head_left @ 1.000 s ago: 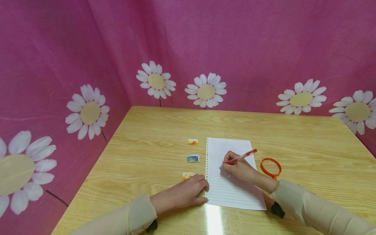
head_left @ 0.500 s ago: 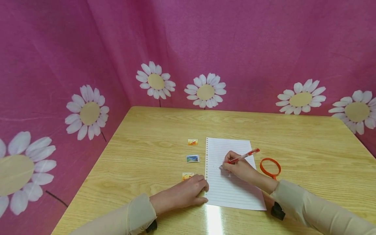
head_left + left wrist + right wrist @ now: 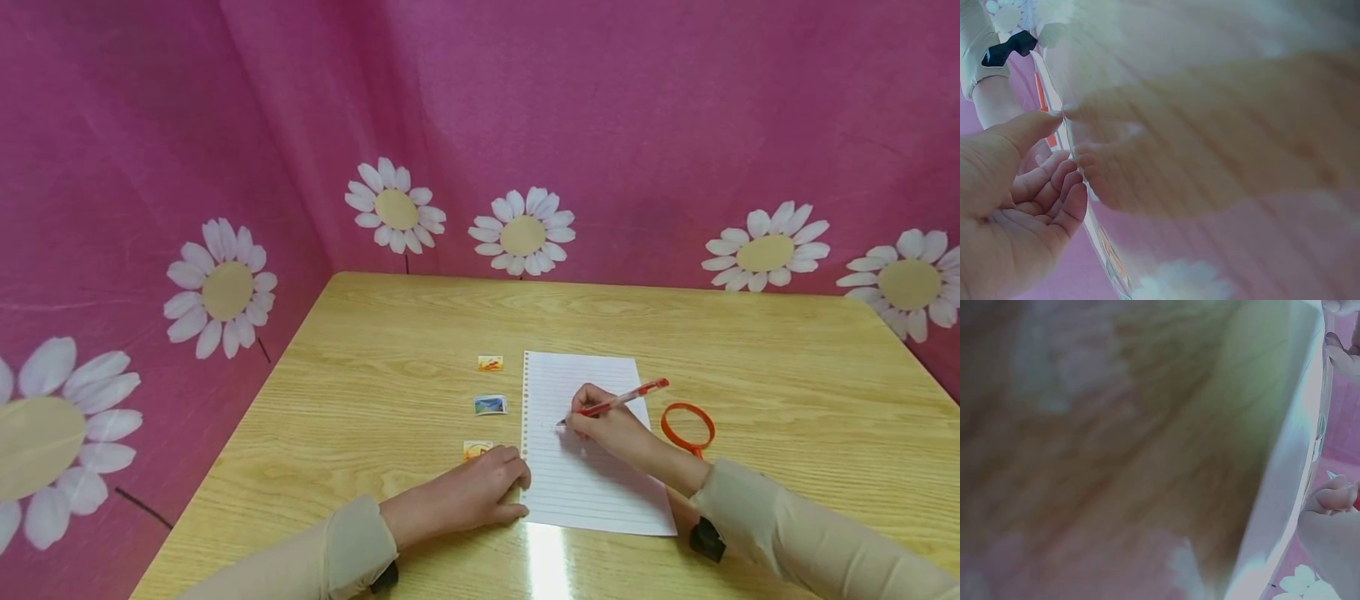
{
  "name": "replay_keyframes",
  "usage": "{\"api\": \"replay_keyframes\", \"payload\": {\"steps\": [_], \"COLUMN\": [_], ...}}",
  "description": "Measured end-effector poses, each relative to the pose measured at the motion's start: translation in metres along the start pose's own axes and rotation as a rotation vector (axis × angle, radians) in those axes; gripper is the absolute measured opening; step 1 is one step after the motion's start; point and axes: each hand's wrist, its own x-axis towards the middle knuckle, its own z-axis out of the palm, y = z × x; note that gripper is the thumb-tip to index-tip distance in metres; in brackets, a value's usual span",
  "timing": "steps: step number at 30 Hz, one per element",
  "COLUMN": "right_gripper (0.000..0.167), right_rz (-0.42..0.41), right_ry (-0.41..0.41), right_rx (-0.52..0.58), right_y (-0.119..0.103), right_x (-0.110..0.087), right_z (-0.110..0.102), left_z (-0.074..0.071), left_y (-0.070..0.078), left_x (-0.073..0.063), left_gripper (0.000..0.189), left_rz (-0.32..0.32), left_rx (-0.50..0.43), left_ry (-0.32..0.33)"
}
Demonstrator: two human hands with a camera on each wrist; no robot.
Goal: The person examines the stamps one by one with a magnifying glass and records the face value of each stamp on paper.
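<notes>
The right hand (image 3: 609, 429) pinches a red-and-clear plastic pen (image 3: 630, 395), tip down at a white, ruled, hole-punched paper sheet (image 3: 588, 504) on the pale wood-grain worktop (image 3: 375, 358), while the left hand (image 3: 480, 490), fingers loosely bent, rests at the sheet's left edge.

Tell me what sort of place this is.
Probably a screened-off desk: a wooden-looking table, a pink daisy-print backdrop behind it, and lined paper with a red pen in the right hand.
</notes>
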Motion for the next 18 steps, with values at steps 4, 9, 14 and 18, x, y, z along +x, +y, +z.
{"api": "replay_keyframes", "payload": {"steps": [4,9,14,18], "right_gripper": [0.016,0.015,0.015,0.015], "right_rz": [-0.016,-0.024,-0.032,-0.036], "right_ry": [-0.006,-0.01,-0.016,-0.019], "right_rx": [0.016,0.018,0.02,0.028], "right_y": [-0.0013,-0.0018,-0.0017,-0.0009], "right_x": [-0.0029,-0.0054,-0.0072,-0.0078], "right_z": [-0.0007,-0.0011,-0.0015,-0.0026], "left_z": [-0.0006,0.0005,0.0008,0.0003], "left_y": [0.0015,0.0004,0.0009,0.0017], "left_x": [0.0004,-0.0001,-0.0001,0.0006], "left_gripper": [0.022,0.023,0.022,0.023], "left_rz": [-0.008,-0.005,-0.008,-0.016], "left_rx": [0.008,0.008,-0.004,-0.007], "left_ry": [-0.004,0.006,0.005,-0.005]}}
